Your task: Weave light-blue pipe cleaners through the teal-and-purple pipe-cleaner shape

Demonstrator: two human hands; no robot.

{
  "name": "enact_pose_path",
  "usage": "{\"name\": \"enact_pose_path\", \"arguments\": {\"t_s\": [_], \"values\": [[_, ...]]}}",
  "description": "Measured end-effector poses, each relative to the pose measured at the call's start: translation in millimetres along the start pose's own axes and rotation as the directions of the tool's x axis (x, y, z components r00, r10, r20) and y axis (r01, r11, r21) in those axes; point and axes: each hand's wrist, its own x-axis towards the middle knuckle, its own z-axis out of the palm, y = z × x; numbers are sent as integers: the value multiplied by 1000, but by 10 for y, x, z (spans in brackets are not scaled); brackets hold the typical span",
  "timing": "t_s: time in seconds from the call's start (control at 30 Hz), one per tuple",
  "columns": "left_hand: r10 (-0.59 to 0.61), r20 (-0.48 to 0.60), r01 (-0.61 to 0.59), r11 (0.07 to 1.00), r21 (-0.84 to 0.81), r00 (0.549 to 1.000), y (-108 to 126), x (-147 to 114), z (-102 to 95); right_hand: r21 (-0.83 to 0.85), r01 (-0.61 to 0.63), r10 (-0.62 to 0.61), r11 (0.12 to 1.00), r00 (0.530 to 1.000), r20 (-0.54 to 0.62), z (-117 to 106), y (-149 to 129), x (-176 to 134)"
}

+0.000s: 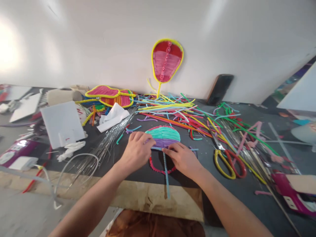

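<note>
Left fingers (143,136) curl nearly closed, their grip unclear; right fingers (174,147), almost together, pinch the fan-shaped piece (164,134); it lies between them, turquoise above purple, red-rimmed, with a pale-blue stem (166,179).

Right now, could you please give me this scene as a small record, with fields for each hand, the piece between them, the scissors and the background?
Left hand: fingers curled at the piece's left edge; exact grip unclear
Right hand: fingertips on the piece's lower right part
Piece: turquoise above purple, pinkish-red rim, lower part unfilled, light blue stem pointing towards the person
Scissors: yellow and red handles, right of the right hand
Background: loose colourful strips; yellow-edged pink and red shape and phone upright near the pale wall
</note>
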Motion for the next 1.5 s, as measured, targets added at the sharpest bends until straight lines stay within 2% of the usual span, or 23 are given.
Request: {"name": "enact_pose_path", "arguments": {"t_s": [0.07, 0.13, 0.23, 0.33, 0.47, 0.63, 0.77, 0.83, 0.9, 1.07, 1.17, 1.27, 1.4, 1.5], "values": [[111, 3, -111, 994, -7, 994, 88, 3, 66, 120, -36, 47, 992, 995, -88, -40, 37, -17], [162, 19, -162, 987, -4, 987, 136, 1, 140, 221, -111, 151, 969, 974, -172, -92, 101, -44], [174, 8, -174, 985, 0, 985, 134, -7, 230, 218, -270, 314, 938, 928, -201, -169, 225, -84], [171, -24, -171, 985, -20, 985, 109, -6, 275, 88, -396, 404, 914, 909, -102, -218, 308, -101], [166, -78, -169, 985, -35, 983, 120, 3, 312, -14, -495, 494, 869, 867, 61, -254, 278, -87], [202, -95, -204, 979, -6, 975, 159, -6, 376, -58, -538, 541, 841, 830, 135, -300, 200, -62], [200, -78, -200, 980, 7, 977, 167, -17, 403, -115, -612, 623, 782, 761, 182, -330, 195, -52], [200, -74, -200, 980, 5, 977, 167, -18, 409, -104, -636, 643, 765, 742, 190, -325, 195, -50], [198, -77, -199, 980, -6, 977, 167, -19, 417, -54, -639, 636, 767, 748, 187, -306, 194, -50], [181, -113, -189, 980, -60, 977, 147, -19, 469, 82, -592, 577, 802, 802, 154, -258, 211, -72], [179, -129, -192, 977, -96, 975, 126, -19, 503, 214, -575, 548, 789, 818, 177, -279, 249, -94], [172, -131, -188, 974, -124, 976, 109, -16, 516, 412, -590, 522, 694, 807, 276, -330, 304, -117], [139, -144, -167, 964, -207, 980, 97, -6, 505, 612, -634, 514, 474, 763, 392, -380, 372, -134], [117, -175, -160, 953, -258, 978, 89, -5, 493, 752, -591, 483, 290, 769, 418, -393, 395, -137]]}}
